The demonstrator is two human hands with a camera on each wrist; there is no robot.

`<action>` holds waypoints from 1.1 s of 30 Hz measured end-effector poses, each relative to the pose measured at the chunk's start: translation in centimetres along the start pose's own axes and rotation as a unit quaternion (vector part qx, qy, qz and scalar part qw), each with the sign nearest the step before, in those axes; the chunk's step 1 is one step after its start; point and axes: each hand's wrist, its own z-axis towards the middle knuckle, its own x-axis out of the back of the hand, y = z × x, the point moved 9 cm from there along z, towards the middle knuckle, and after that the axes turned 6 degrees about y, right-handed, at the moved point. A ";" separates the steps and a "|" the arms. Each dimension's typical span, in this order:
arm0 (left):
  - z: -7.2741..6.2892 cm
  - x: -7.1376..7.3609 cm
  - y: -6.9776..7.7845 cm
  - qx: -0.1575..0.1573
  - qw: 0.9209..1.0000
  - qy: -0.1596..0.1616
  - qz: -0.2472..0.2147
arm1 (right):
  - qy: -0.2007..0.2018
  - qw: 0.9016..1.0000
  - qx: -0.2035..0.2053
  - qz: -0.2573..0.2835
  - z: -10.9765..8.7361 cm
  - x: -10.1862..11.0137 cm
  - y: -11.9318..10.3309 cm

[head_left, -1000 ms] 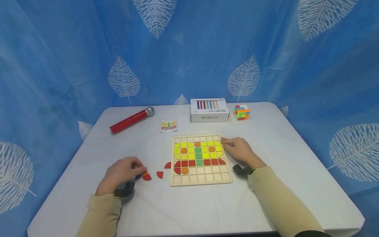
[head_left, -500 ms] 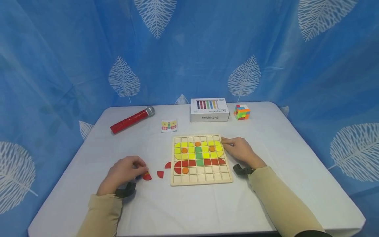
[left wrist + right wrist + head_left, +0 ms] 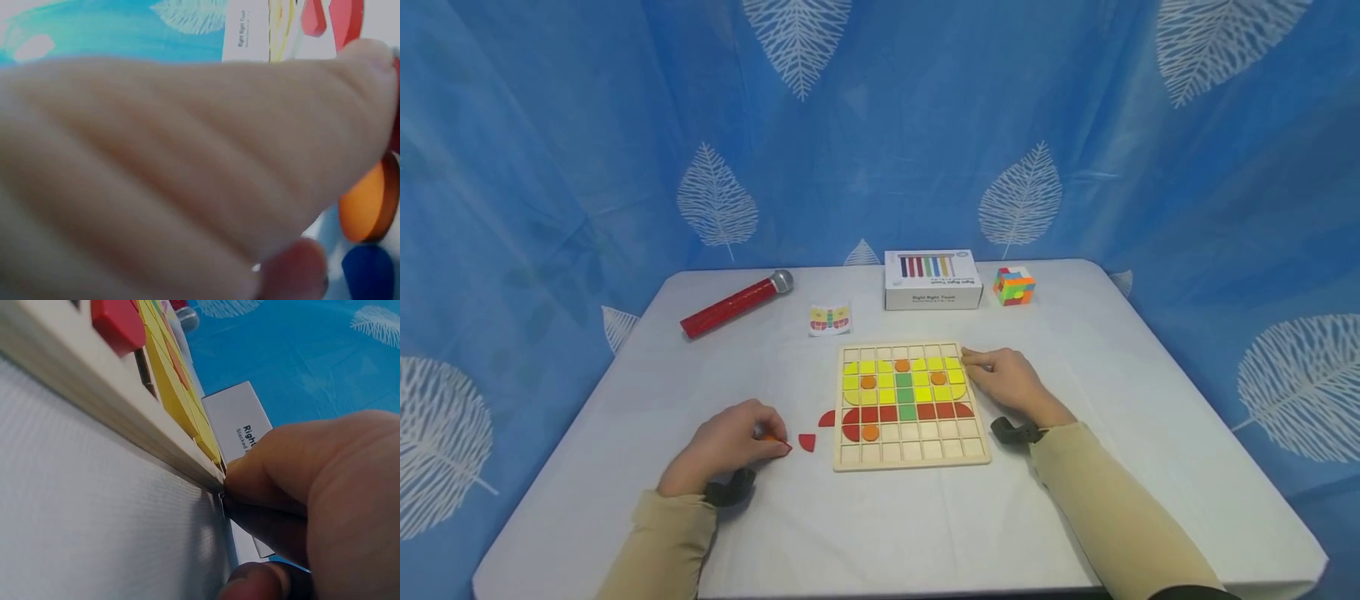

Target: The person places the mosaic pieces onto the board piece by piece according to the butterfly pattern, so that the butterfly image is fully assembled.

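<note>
My left hand (image 3: 730, 437) is left of the wooden grid board (image 3: 913, 466), thumb and fingertips pinching a red quarter-circle tile (image 3: 787, 450), mostly hidden by the hand. In the left wrist view, an orange disc (image 3: 365, 209) and a blue piece (image 3: 369, 273) show beside the fingertips. Two more red tiles lie between hand and board: a quarter-circle (image 3: 807, 442) and another (image 3: 827, 419) at the board's left edge. Yellow, green, red and orange tiles fill part of the grid. With thumb and finger, my right hand (image 3: 1009, 385) pinches the board's right edge near its far corner.
Behind the board lies a small picture card (image 3: 830, 319) with a matching coloured pattern. A red toy microphone (image 3: 730, 307) is at the back left. A white box (image 3: 933, 281) and a puzzle cube (image 3: 1014, 286) stand along the back.
My left hand has shifted slightly right and closed its fingertips over the red tile that lay in front of them. The right hand and the board stay in place.
</note>
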 end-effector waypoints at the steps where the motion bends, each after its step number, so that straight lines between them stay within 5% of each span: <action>1: 0.0 0.0 0.0 0.000 1.000 0.001 0.006 | 0.001 1.000 0.000 0.000 0.0 0.0 0.0; 10: 0.1 0.0 0.1 0.010 1.000 0.002 0.025 | 0.001 1.000 0.000 -0.002 0.0 0.0 0.1; 17: 0.3 0.3 1.9 -0.019 0.998 0.053 -0.042 | -0.002 1.000 -0.005 0.001 0.1 -0.1 0.2; 21: 0.5 -0.4 4.2 -0.024 0.989 0.078 -0.124 | 0.000 1.000 -0.006 -0.001 0.1 -0.1 0.2; 25: 0.7 -2.0 7.5 -0.045 0.981 0.066 -0.179 | 0.002 1.000 -0.006 -0.001 0.0 -0.1 0.2; 33: 1.8 -4.9 12.8 -0.098 0.984 0.050 -0.140 | 0.001 1.000 -0.002 0.000 0.2 -0.3 0.1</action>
